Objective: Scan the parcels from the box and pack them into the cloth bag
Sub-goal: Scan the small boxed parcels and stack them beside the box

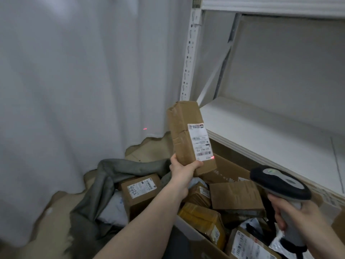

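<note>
I see a long brown cardboard parcel point(183, 135) upright in my left grip point(182, 168), white label facing right. Below it, the open cardboard box point(197, 234) holds more taped parcels; the grey cloth bag point(104, 186) slumps left.

The left hand point(182, 170) is raised, arm outstretched, fingers curled in a grip — the right hand point(293, 214) is lower, fist closed.

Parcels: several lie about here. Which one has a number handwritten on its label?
The brown parcel lying in the grey cloth bag, left of the forearm. Its label bears handwritten digits; the others show only print.
</note>
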